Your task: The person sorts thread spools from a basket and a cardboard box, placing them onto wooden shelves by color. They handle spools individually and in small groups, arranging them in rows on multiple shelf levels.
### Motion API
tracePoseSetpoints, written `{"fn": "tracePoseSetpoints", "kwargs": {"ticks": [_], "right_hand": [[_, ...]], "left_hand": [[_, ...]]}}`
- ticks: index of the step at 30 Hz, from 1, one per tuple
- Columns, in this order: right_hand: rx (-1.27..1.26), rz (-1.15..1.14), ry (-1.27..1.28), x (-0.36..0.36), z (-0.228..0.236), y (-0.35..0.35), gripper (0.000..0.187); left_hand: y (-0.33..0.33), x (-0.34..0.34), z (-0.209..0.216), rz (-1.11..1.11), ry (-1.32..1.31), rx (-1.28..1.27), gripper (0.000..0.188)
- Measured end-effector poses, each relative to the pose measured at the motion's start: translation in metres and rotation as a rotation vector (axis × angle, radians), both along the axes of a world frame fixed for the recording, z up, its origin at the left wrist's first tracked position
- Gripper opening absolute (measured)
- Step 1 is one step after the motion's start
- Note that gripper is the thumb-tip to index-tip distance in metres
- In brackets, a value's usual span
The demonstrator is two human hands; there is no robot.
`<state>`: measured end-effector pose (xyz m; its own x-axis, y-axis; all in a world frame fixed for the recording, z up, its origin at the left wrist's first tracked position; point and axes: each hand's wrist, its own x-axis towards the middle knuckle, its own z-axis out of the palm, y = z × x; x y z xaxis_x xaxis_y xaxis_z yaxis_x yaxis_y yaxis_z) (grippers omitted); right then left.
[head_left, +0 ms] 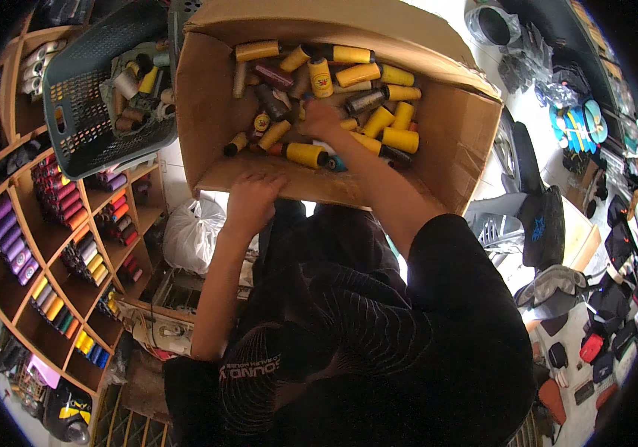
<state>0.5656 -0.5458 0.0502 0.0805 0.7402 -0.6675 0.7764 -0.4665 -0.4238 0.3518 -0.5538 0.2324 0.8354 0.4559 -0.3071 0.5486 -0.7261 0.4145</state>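
From the head view I see the spools of thread point(401, 139) lying loose in an open cardboard box point(449, 138), mostly yellow, with a few maroon, brown and grey ones among them. The two hands are well apart: the right hand point(320, 118) is down among the spools, just below a yellow spool with a round label point(320, 79), and I cannot tell whether its fingers close on anything. The left hand point(256, 195) lies over the box's near edge; how firmly it grips I cannot tell.

I judge each spool light and firm, hard to break, but smooth enough to roll or slip. I would take one around its middle, across the width, keeping fingertips off loose strands so the winding does not snag. The box walls look stiff but bendable, so I would steady it by the rim.

Left of the box, a dark green basket point(80, 145) holds beige and brown spools with a yellow one point(148, 80). Below it, a wooden shelf point(32, 316) keeps purple spools point(12, 237) and red spools point(58, 194) in separate compartments.
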Motion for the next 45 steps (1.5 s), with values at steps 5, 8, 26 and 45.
{"fn": "tracePoseSetpoints", "kwargs": {"ticks": [5, 8, 26, 45], "right_hand": [[0.074, -0.198, 0.001, -0.048, -0.010, 0.025, 0.072], [0.008, -0.166, 0.049, -0.054, -0.007, 0.034, 0.077], [-0.008, -0.393, 0.650, -0.002, 0.057, -0.041, 0.084], [0.216, -0.273, -0.206, 0.062, -0.027, 0.050, 0.080]], "left_hand": [[-0.001, 0.001, -0.006, 0.002, 0.041, -0.003, 0.043], [0.001, 0.001, 0.000, 0.022, 0.053, -0.031, 0.047], [0.072, 0.053, -0.076, 0.949, 0.067, -0.903, 0.073], [0.048, 0.038, -0.086, 1.442, -0.190, -0.954, 0.074]]}}
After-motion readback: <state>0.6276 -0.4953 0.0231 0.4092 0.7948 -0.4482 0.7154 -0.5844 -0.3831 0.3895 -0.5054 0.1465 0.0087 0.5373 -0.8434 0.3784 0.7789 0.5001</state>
